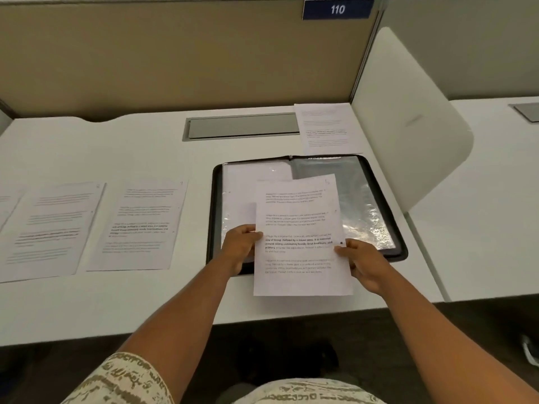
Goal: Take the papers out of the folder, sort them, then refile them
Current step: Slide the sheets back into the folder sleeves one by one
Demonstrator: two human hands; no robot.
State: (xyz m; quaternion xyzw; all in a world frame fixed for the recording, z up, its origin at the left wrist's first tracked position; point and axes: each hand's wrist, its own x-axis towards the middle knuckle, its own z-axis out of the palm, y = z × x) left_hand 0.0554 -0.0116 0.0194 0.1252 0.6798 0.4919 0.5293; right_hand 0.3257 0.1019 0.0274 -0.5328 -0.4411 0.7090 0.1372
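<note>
Fingers and thumbs of both hands pinch a small stack of printed sheets (297,243) by its side edges: the left hand (240,243) has the left edge, thumb on top, and the right hand (364,263) clamps the right edge the same way. At least two sheets show in that stack, the rear one peeking out above the front one. It hangs over the near edge of the open black folder (379,228), which lies flat on the white desk (116,301) with its clear plastic sleeves shining. Out to the left, two more printed pages (140,225) and (49,231) lie side by side on the desk, with the corner of another at the frame's edge. Beyond the folder, one page (323,126) rests by the grey cable hatch (242,126). Up top, a blue sign (337,9) reads 110 on the beige partition (175,53).
</note>
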